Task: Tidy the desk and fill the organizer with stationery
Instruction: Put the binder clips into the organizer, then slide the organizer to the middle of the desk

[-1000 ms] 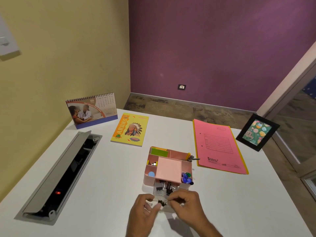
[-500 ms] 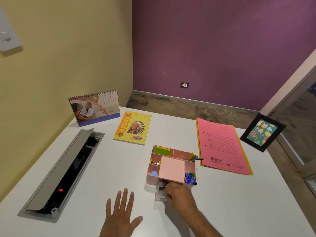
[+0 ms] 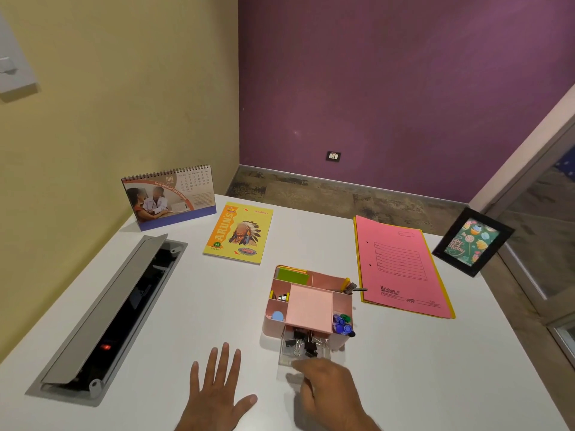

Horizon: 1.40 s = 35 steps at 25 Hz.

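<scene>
The right hand (image 3: 326,387) sits at the front of the pink organizer (image 3: 308,306), fingers curled loosely downward at the lip of its clear drawer (image 3: 303,353); whether they pinch that lip I cannot tell. The drawer stands pulled out toward the person, holding black binder clips (image 3: 300,342). The left hand (image 3: 214,396) lies flat, fingers spread, on the tabletop (image 3: 435,368), left of the organizer and apart from it. The drawer looks like thin, stiff, slick plastic, light even when loaded, so a push on the middle of its front lip should slide it home. The organizer itself seems light enough to skid; steadying its left wall may help.
</scene>
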Each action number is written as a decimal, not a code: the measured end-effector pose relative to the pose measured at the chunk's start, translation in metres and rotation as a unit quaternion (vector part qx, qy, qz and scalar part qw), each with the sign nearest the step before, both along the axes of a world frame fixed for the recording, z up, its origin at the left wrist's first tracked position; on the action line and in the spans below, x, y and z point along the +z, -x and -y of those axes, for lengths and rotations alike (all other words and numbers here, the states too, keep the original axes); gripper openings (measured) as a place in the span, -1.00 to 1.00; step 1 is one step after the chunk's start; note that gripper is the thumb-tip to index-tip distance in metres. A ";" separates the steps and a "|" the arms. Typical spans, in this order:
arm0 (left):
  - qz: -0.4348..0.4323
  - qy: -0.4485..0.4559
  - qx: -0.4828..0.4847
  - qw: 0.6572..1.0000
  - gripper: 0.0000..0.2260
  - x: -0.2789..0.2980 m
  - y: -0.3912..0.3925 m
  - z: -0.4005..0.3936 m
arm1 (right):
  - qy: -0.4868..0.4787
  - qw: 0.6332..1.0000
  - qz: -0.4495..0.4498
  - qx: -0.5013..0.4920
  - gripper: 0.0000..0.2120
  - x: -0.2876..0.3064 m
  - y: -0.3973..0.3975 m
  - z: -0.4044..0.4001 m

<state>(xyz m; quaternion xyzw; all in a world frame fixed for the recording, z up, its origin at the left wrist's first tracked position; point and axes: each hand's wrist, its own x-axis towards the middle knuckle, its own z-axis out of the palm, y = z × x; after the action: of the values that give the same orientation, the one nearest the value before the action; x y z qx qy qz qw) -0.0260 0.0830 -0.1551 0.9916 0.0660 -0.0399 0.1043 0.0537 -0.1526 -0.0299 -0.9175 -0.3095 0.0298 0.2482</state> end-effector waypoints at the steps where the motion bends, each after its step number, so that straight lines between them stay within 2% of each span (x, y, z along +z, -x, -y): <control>1: -0.002 -0.001 0.001 1.000 -0.16 0.001 0.000 0.000 | 0.028 0.999 -0.015 -0.003 -0.61 -0.002 0.004 -0.001; 4: -0.004 -0.004 -0.001 1.000 -0.16 0.002 0.000 0.000 | 0.080 0.995 -0.041 -0.034 -0.64 -0.010 0.004 -0.004; 14: -0.003 -0.005 -0.003 1.000 -0.15 0.001 -0.001 -0.001 | 0.083 0.990 -0.081 -0.079 -0.72 -0.013 -0.023 -0.020; 17: 0.005 -0.005 -0.001 1.000 -0.15 0.001 -0.001 0.000 | 0.057 0.986 -0.109 -0.111 -0.63 -0.011 -0.028 -0.021; 20: -0.001 0.000 -0.001 1.000 -0.15 0.002 -0.001 0.000 | 0.062 0.989 -0.089 -0.097 -0.50 -0.014 -0.028 -0.017; 22: -0.003 0.002 0.000 1.000 -0.16 0.004 0.000 0.001 | 0.042 0.983 -0.128 -0.127 -0.55 -0.017 -0.025 -0.009; 24: -0.012 0.012 0.003 1.000 -0.17 0.004 0.001 0.001 | -0.036 0.968 -0.143 -0.204 -0.74 -0.023 -0.021 -0.001; 25: -0.027 0.020 0.009 0.999 -0.17 0.004 0.002 0.001 | -0.105 0.945 -0.149 -0.273 -0.84 -0.025 -0.021 0.004; 26: -0.036 0.032 0.019 0.999 -0.19 0.006 0.002 0.002 | -0.180 0.901 -0.167 -0.358 -0.85 -0.026 -0.021 0.010; 28: -0.031 0.076 0.052 0.995 -0.27 0.016 -0.002 0.005 | -0.304 0.786 -0.214 -0.494 -0.79 -0.025 -0.026 0.023; 30: 0.012 0.174 0.100 0.980 -0.34 0.025 -0.018 0.011 | -0.406 0.693 -0.266 -0.532 -0.84 -0.029 -0.036 0.034; 32: 0.049 0.352 0.167 0.920 -0.42 0.038 -0.042 0.022 | -0.480 0.637 -0.318 -0.513 -0.80 -0.029 -0.046 0.035; 33: 0.053 0.442 0.200 0.873 -0.48 0.044 -0.056 0.027 | -0.495 0.626 -0.332 -0.502 -0.73 -0.029 -0.051 0.034; 35: 0.062 0.560 0.248 0.788 -0.51 0.047 -0.084 0.036 | -0.513 0.621 -0.346 -0.480 -0.68 -0.029 -0.061 0.030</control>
<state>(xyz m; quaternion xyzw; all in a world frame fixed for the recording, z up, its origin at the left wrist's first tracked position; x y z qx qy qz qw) 0.0580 0.0468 -0.1079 0.7092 0.2695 0.0187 0.6512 0.1144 -0.1822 -0.0589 -0.5809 0.3192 0.0580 0.7465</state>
